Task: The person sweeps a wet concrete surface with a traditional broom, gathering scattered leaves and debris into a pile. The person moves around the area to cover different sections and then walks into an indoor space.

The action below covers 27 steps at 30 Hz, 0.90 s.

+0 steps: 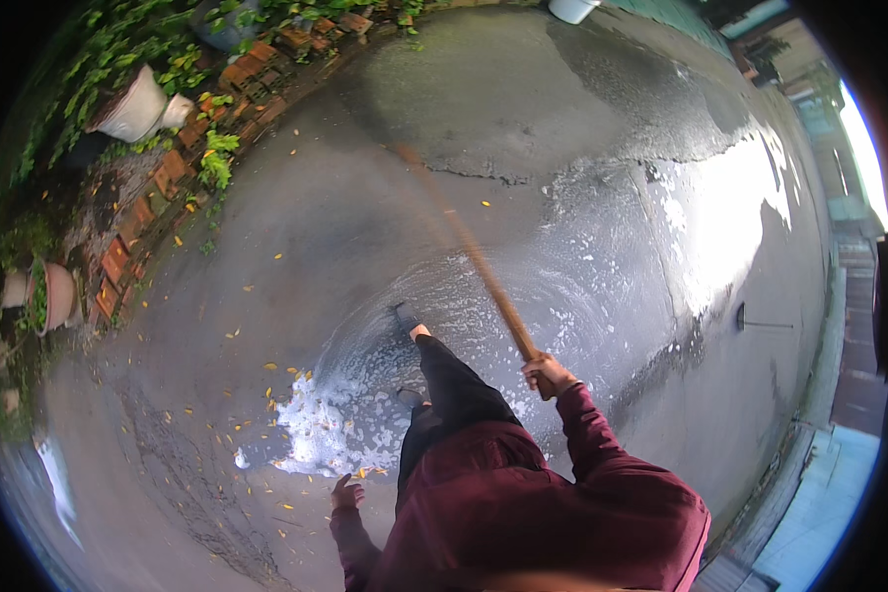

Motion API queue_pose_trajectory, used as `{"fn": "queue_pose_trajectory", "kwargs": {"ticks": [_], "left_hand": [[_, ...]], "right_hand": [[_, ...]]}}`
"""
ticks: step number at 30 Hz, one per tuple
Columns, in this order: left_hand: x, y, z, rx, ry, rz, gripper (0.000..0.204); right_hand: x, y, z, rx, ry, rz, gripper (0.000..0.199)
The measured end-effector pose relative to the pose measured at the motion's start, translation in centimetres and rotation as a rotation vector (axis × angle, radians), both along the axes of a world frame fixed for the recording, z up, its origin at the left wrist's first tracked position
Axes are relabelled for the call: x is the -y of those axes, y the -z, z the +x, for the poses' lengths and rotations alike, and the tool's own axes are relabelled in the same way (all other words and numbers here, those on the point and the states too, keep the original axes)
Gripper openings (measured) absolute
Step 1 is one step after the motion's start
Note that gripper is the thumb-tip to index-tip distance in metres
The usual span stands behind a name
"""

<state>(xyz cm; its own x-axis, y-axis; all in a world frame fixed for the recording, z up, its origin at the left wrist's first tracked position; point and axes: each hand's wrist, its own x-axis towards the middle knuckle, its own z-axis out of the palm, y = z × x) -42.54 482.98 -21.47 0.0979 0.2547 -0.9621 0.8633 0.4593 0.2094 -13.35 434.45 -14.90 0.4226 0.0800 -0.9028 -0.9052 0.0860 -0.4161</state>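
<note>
My right hand is wrapped round the near end of a long brown wooden stick. The stick slants forward and to the left over the wet concrete. Motion smears its far end, so I cannot tell what, if anything, is fixed there. Low on the left, my left hand hangs free with its fingers apart and nothing in them. Just beyond it, thick white foam lies on the ground among yellow leaves. Thinner suds curve in streaks around my dark shoe.
A brick border edges the plants on the left, with a white pot and a pinkish pot there. At the far edge stands a white bucket. A thin-handled tool lies on the right.
</note>
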Motion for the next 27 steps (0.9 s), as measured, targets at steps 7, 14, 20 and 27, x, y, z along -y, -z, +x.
{"fn": "queue_pose_trajectory", "kwargs": {"ticks": [7, 14, 20, 27], "left_hand": [[1.1, -0.1, 4.3, -0.003, 0.191, 0.018, 0.041], [0.6, -4.5, 9.9, -0.027, 0.273, 0.076, 0.041], [1.3, -5.3, 18.3, 0.017, 0.435, 0.018, 0.043], [-3.1, -4.9, 24.8, 0.219, 0.494, 0.158, 0.040]], "right_hand": [[10.6, 8.6, 11.8, 0.068, 0.364, -0.002, 0.012], [-1.3, 14.0, 16.0, -0.069, -0.190, -0.322, 0.012], [-12.8, 9.9, 17.2, -0.072, -0.538, 0.064, 0.014], [-10.8, 3.1, 24.5, -0.074, -0.117, 0.485, 0.013]]}}
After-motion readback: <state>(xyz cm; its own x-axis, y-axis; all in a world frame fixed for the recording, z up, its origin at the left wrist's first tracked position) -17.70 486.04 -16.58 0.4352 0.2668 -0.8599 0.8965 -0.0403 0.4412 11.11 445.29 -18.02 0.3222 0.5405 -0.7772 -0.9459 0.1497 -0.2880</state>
